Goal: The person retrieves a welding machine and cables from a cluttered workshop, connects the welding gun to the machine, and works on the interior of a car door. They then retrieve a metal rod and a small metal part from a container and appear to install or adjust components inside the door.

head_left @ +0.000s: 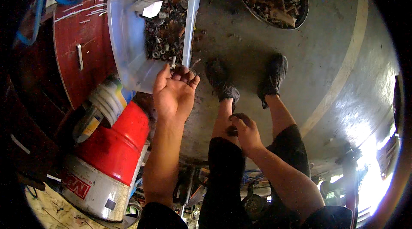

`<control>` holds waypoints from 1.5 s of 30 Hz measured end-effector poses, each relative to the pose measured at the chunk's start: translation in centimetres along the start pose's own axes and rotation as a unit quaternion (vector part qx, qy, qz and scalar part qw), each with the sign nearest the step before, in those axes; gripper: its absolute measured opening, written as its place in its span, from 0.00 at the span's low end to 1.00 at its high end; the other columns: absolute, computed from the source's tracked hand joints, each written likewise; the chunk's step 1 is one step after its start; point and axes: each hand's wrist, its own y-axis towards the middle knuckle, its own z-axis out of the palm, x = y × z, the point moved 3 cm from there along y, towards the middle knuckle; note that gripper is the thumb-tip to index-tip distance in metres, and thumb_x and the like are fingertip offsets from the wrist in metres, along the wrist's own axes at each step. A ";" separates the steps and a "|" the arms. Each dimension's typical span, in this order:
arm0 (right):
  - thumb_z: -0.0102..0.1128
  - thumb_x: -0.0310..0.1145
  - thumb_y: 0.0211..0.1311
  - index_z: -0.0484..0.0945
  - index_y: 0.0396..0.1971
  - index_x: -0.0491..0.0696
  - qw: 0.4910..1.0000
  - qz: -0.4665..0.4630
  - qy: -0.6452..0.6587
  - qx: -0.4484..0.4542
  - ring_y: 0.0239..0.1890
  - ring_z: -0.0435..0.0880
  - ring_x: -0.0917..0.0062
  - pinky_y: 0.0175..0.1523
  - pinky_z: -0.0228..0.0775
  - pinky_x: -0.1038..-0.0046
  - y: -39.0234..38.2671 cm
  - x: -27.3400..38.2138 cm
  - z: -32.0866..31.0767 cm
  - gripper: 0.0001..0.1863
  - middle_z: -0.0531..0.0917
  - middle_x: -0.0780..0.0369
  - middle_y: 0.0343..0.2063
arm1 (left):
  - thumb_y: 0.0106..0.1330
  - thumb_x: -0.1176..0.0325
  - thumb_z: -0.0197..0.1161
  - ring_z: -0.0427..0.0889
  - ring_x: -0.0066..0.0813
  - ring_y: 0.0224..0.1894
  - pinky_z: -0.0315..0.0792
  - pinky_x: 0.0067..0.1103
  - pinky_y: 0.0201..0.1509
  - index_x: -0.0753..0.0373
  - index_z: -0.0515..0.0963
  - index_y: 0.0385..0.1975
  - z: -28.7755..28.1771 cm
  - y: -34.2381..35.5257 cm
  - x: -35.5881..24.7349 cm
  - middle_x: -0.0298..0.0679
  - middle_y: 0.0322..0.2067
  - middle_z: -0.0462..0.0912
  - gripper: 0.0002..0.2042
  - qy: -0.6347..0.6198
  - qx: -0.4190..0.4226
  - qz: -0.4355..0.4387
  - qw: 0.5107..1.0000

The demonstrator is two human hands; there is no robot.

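Note:
My left hand [175, 96] is palm up at the near rim of a clear plastic bin [126, 35]. Its thumb and bent fingers are apart, and nothing shows on the palm. A small pale bolt-like piece [173, 62] shows just beyond the fingertips; whether they touch it I cannot tell. Inside the bin lies a heap of dark and silvery nuts, bolts and metal bits [165, 35], with a white scrap [152, 9] on top. Over my right shin, my right hand [246, 131] is closed, its fingertips dark and curled in. What it holds, if anything, is hidden.
A round pan [305, 14] of rusty metal scraps stands at the far right. Left of my forearm are a red and white bucket-like container [113, 147] and a roll-shaped item [107, 100]. A red drawer panel [81, 35] and blue hose [71, 1] border the left.

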 end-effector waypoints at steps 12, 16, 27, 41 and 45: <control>0.51 0.35 0.61 0.73 0.44 0.42 0.991 -0.084 -0.101 0.015 0.33 0.81 0.69 0.42 0.71 0.70 1.4 -2.0 -0.7 0.15 0.76 0.59 0.32 | 0.58 0.77 0.56 0.75 0.31 0.32 0.70 0.30 0.40 0.60 0.71 0.34 -6.2 -2.0 -0.9 0.39 0.29 0.76 0.06 0.035 -0.069 0.104 0.992; 0.51 0.36 0.61 0.73 0.42 0.42 0.998 0.006 -0.065 -0.013 0.33 0.80 0.70 0.41 0.71 0.70 1.0 -1.2 0.5 0.14 0.75 0.60 0.30 | 0.56 0.79 0.56 0.77 0.32 0.32 0.72 0.31 0.42 0.61 0.71 0.36 -7.5 -2.4 -1.6 0.40 0.31 0.77 0.08 0.086 -0.056 0.130 0.986; 0.52 0.37 0.61 0.73 0.42 0.43 0.993 0.009 -0.121 -0.013 0.32 0.79 0.72 0.40 0.70 0.71 1.5 -1.8 1.3 0.14 0.74 0.62 0.28 | 0.60 0.74 0.60 0.77 0.26 0.30 0.73 0.28 0.43 0.66 0.75 0.40 -10.4 -1.1 -1.7 0.38 0.32 0.78 0.09 0.110 -0.079 0.143 0.980; 0.55 0.38 0.58 0.73 0.41 0.44 0.984 -0.039 -0.173 0.015 0.32 0.80 0.69 0.41 0.70 0.69 2.2 -2.6 0.8 0.16 0.74 0.61 0.31 | 0.64 0.63 0.60 0.78 0.30 0.31 0.71 0.24 0.39 0.72 0.75 0.35 -13.4 3.8 -0.9 0.42 0.31 0.80 0.14 0.453 -0.227 0.262 0.821; 0.55 0.38 0.58 0.73 0.41 0.44 0.963 -0.108 -0.241 0.056 0.32 0.80 0.69 0.41 0.70 0.70 2.8 -3.3 0.2 0.16 0.74 0.61 0.31 | 0.64 0.63 0.59 0.78 0.35 0.32 0.71 0.27 0.40 0.71 0.74 0.35 -12.9 5.3 0.0 0.46 0.31 0.80 0.14 0.496 -0.250 0.338 0.760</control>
